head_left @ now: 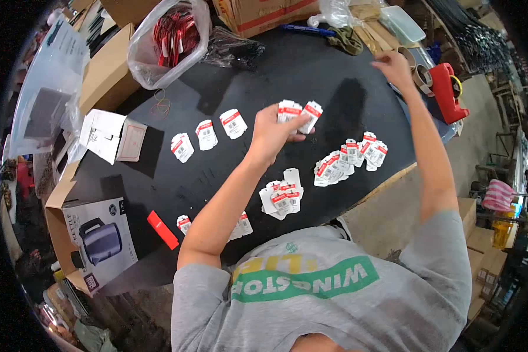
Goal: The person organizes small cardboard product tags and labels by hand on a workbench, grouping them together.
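My left hand (270, 134) holds a bunch of red-and-white tags (288, 111), with one tag (311, 117) fanned out at its right. My right hand (395, 69) is stretched out over the table's far right edge, beside the tape rolls (421, 76); its fingers are drawn together, and anything between them is too small to make out. Three small tag stacks (206, 135) lie left of my left hand. A loose pile of tags (283, 196) lies nearer my body, and a spread row of tags (340, 163) lies to the right. More tags (240, 227) are partly hidden by my left forearm.
A plastic bag (136, 58) with red items stands at the back left. At the left are a small white box (102, 136) and a kettle box (102, 240). A red strip (162, 230) lies near the front. A red tape dispenser (446, 94) sits at the right edge.
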### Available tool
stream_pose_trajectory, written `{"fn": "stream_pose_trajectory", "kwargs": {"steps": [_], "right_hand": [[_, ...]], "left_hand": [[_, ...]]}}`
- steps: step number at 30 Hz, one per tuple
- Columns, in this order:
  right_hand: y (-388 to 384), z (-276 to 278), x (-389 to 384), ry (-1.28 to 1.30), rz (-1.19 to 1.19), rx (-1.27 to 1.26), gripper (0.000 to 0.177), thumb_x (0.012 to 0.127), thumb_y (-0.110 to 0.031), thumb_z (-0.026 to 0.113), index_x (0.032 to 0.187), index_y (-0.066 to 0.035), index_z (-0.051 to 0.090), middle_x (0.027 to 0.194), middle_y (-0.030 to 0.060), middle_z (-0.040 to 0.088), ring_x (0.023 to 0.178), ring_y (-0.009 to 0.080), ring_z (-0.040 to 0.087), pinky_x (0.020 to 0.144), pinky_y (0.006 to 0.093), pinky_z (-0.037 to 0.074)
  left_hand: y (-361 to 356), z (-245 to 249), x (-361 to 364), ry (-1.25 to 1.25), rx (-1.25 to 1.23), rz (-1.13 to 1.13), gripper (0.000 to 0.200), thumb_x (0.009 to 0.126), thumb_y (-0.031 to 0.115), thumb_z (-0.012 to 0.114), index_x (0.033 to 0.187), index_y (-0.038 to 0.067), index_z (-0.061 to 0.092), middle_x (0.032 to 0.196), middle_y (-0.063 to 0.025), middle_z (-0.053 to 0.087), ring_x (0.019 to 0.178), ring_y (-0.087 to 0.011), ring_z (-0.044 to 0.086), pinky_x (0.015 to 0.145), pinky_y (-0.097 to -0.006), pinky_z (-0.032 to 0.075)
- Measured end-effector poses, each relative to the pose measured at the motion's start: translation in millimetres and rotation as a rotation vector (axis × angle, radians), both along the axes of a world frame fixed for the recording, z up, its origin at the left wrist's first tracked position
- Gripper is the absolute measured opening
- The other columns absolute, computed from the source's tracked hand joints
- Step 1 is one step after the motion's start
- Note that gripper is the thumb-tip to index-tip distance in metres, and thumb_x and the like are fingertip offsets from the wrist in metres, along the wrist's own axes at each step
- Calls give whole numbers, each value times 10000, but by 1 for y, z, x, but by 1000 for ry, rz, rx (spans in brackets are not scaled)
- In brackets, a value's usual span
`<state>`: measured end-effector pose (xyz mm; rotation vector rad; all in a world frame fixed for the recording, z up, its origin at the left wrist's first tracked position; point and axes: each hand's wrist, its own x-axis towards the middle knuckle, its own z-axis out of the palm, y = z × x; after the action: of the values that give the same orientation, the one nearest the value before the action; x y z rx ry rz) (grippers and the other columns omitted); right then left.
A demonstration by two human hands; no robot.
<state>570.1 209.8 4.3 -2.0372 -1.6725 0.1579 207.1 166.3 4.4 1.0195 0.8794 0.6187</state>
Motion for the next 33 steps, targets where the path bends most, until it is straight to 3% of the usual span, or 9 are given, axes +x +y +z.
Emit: {"fn": "stream_pose_trajectory", "kwargs": {"steps": [2,6,9,16,22,24,26,28,33], "right_hand": [[22,-15,-58,230,285,39,254,715,-174,727,903,-7,697,788,115,686,681,205,660,627,315,511],[50,-13,-172,663,153,-311,233,771,-189,683,784,44,672,662,96,665,464,145,608,466,266,491],[72,-17,-212,656,-40,-403,295,761,-215,691,695,68,638,609,113,648,475,163,625,467,278,499],[81,-24,-242,480,-61,-402,297,696,-234,696,620,41,616,563,135,627,512,204,656,470,317,523],[82,-30,-242,530,-75,-397,275,735,-195,690,642,54,621,607,127,638,453,146,602,423,282,482],[75,-15,-239,583,-22,-361,255,776,-171,656,698,71,628,630,112,643,466,134,601,419,259,466],[59,5,-242,633,160,-79,233,802,-172,649,771,60,647,681,99,655,490,115,597,435,239,457],[32,44,-262,723,298,30,202,812,-170,655,835,31,663,742,88,668,528,104,607,456,223,458],[-57,88,-344,879,699,-256,188,808,-158,658,811,30,656,676,58,644,504,85,584,434,210,439]], "left_hand": [[-16,4,-18,3,-38,32,270,817,143,687,983,-35,569,899,-130,664,769,-200,679,618,-247,552],[-37,15,-55,10,-50,144,298,819,138,685,1012,-35,539,923,-139,662,784,-218,681,632,-258,555],[-48,21,-86,8,-19,261,298,824,113,674,1035,-47,538,952,-146,659,772,-235,681,627,-274,558],[-73,21,-136,11,-16,445,239,829,100,661,1024,-9,578,944,-118,667,780,-214,679,635,-270,554],[-86,9,-156,-72,-54,572,265,827,118,672,1026,-4,544,938,-112,663,807,-208,679,633,-254,551],[-92,11,-161,-80,-49,642,254,821,112,679,1014,2,555,936,-112,667,805,-209,680,622,-249,551],[-95,7,-166,-81,-10,693,250,818,105,682,1013,4,561,936,-114,669,803,-209,680,618,-251,551],[-96,8,-169,-80,28,733,246,815,97,684,1011,6,567,935,-116,670,801,-209,680,615,-253,552],[-98,23,-164,-72,168,828,229,832,73,663,1033,-14,597,907,-104,674,786,-169,674,622,-233,554]]}}
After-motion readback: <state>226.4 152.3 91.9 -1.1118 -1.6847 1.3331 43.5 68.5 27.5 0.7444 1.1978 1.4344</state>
